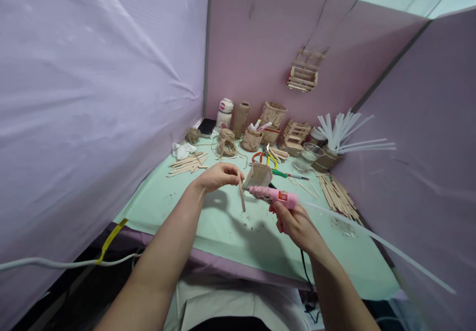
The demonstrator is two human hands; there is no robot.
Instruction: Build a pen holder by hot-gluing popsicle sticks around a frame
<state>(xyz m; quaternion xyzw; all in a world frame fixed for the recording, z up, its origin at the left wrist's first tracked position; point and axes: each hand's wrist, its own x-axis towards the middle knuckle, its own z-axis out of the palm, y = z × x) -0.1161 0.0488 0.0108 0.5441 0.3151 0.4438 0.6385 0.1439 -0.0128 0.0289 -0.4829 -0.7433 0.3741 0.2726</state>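
Observation:
My left hand (222, 176) pinches a wooden craft stick (242, 199) near its upper end, so the stick hangs downward over the table. In my right hand (292, 222) is a pink hot glue gun (273, 194), gripped by its handle. Its nozzle points left and comes up to the stick; whether the two touch I cannot tell. A long translucent glue stick (386, 244) sticks out of the gun's back end toward the lower right. Just behind the nozzle stands a small craft-stick box (259, 176), partly covered by the gun.
Loose craft sticks lie at the left (188, 164) and right (339, 197). Behind are a twine ball (226, 143), pliers (267, 156), a glass cup (308, 156) and a pot of glue sticks (327, 160). A black cord (305, 266) drops over the front edge.

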